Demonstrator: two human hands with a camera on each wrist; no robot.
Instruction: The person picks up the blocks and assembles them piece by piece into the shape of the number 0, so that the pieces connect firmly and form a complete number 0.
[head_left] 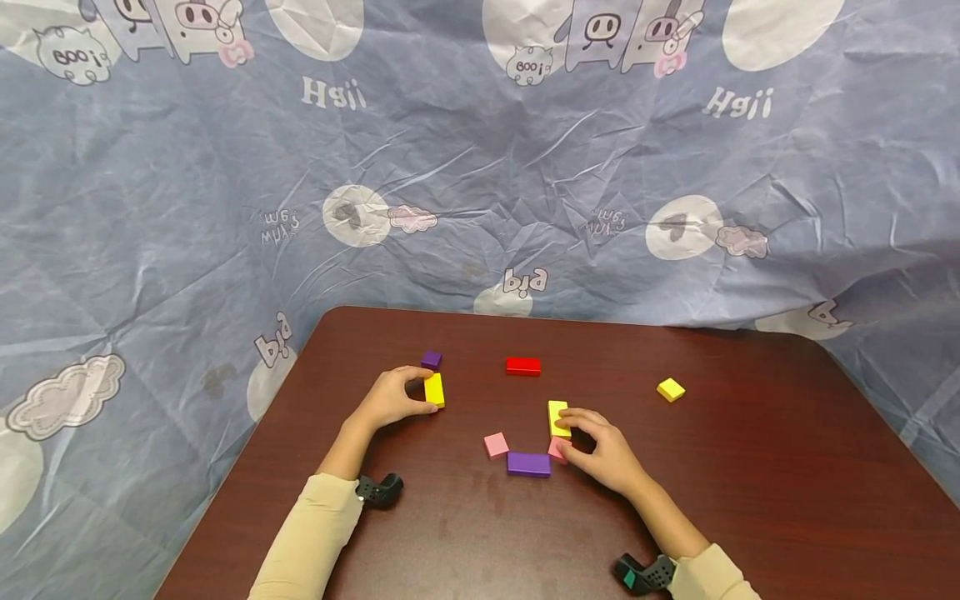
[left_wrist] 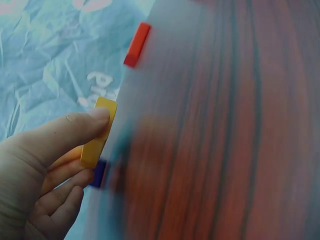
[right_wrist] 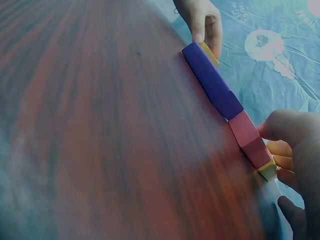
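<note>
My left hand (head_left: 392, 398) pinches a long yellow block (head_left: 435, 391) between thumb and fingers, at the left of the table. Just beyond that block is a small purple block (head_left: 431, 360). My right hand (head_left: 606, 454) curls at a second yellow block (head_left: 556, 412) and a small pink block (head_left: 557, 450), thumb at the pink one and fingers at the yellow one. In the right wrist view the thumb lies against the pink block (right_wrist: 250, 140), partly hiding it. A long purple block (head_left: 528, 464) lies just left of it, and another pink block (head_left: 496, 445) sits at its far left corner.
A red block (head_left: 523, 367) lies near the back of the dark wooden table (head_left: 750, 467), and a small yellow block (head_left: 671, 389) farther right. A wrinkled printed cloth (head_left: 465, 167) hangs behind the table. Black bands with cameras (head_left: 381, 491) are on both wrists.
</note>
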